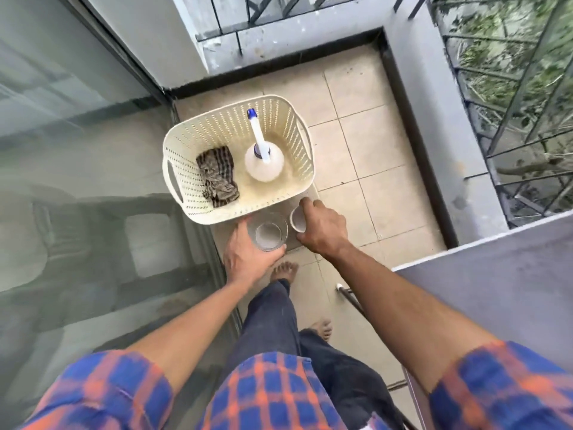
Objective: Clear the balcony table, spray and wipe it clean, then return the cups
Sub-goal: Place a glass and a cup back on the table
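Note:
My left hand [245, 259] is wrapped around a clear glass cup [269, 232], just in front of a cream perforated basket [189, 193]. My right hand [322, 228] grips a small white cup [296, 219] beside the glass. Both cups are over a small grey stand [294, 245] that also bears the basket. Inside the basket a spray bottle [263, 159] with a white nozzle and blue tip stands upright, and a dark striped cloth [218, 178] lies to its left. The grey balcony table [496, 280] is at my right.
A glass sliding door [77, 181] runs along the left. The tiled floor [372, 156] ends at a low dark kerb and grey wall with a metal railing [511, 103]. My bare feet [283, 271] stand behind the stand; a metal chair leg [350, 296] is by the table.

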A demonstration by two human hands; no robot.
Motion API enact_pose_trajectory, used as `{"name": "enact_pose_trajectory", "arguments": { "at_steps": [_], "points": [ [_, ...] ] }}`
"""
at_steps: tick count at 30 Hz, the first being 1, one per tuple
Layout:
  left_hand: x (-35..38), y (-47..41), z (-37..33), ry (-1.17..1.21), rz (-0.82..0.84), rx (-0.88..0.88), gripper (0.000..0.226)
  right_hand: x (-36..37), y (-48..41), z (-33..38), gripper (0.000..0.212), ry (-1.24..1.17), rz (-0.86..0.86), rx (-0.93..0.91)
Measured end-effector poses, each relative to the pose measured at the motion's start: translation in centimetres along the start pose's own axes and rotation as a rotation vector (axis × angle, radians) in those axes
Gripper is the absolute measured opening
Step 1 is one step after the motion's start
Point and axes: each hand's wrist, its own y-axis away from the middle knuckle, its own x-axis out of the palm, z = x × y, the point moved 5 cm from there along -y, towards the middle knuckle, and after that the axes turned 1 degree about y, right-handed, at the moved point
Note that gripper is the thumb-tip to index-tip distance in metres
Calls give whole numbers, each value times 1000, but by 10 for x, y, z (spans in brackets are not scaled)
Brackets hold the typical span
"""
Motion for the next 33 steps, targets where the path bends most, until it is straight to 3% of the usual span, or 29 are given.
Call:
{"name": "enact_pose_trajectory", "arguments": {
  "at_steps": [7, 14, 19, 22, 27, 33],
  "points": [
    [-69, 69, -47, 71, -121, 189, 88, -85, 94, -14, 68, -67, -155, -4],
    [-87, 139, -167, 177, -156, 456, 84, -173, 231, -84, 65, -169, -445, 52],
    [-10, 207, -256, 119, -21, 733, 81, -138, 350, -200, 65, -260, -549, 330],
    [57, 267, -300, 66, 145, 880, 76, -94, 426, -273, 72, -363, -565, 528],
    [162, 361, -357, -19, 355, 1053, 77, -43, 529, -361, 67, -434, -560, 801],
    [284, 436, -408, -96, 597, 1165, 80, -22, 589, -453, 70, -498, -559, 1054]
  ]
}}
